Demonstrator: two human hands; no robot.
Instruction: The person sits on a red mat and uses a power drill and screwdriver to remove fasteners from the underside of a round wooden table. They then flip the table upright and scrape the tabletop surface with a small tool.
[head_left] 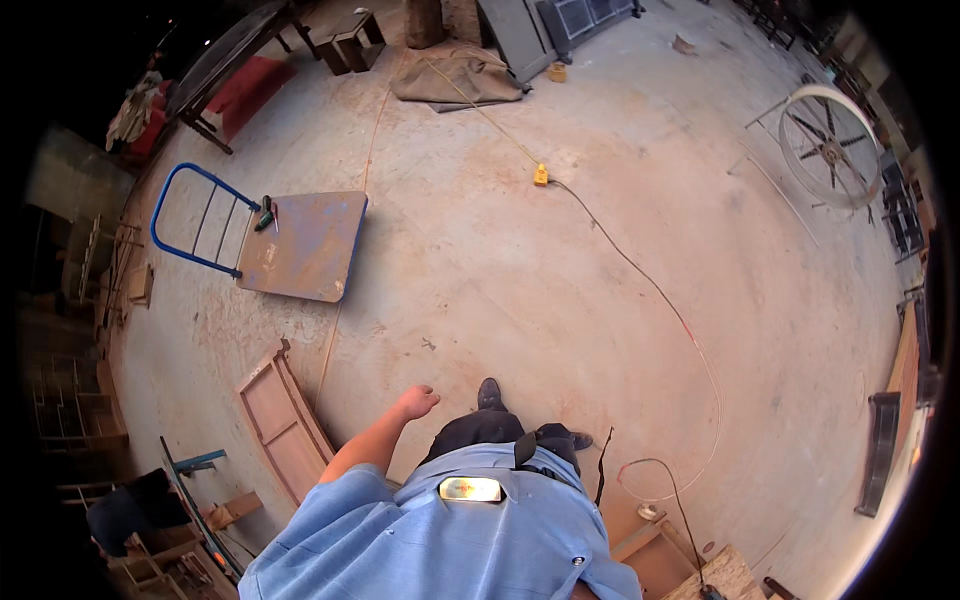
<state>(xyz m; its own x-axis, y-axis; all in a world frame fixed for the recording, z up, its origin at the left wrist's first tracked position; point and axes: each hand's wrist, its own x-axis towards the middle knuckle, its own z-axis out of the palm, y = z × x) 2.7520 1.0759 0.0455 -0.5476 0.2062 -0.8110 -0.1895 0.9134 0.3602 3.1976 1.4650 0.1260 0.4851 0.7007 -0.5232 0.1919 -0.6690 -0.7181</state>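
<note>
My left hand point(418, 402) hangs out in front of my body over the concrete floor, empty, its fingers loosely bent. Below that arm leans a reddish-brown wooden panel frame point(278, 420), apart from the hand. My right hand is out of sight, hidden below my blue shirt or past the lower edge. Ahead on the left stands a platform trolley point(305, 245) with a blue tubular handle. A dark green power drill point(265, 213) lies on its deck by the handle.
A cable point(650, 280) snakes over the floor from a yellow socket box point(541, 176) toward my right side. Wooden pieces point(660, 560) lie at lower right. A large round fan point(830, 150) stands far right, a brown cloth heap point(457, 80) far ahead. Furniture parts line the left side.
</note>
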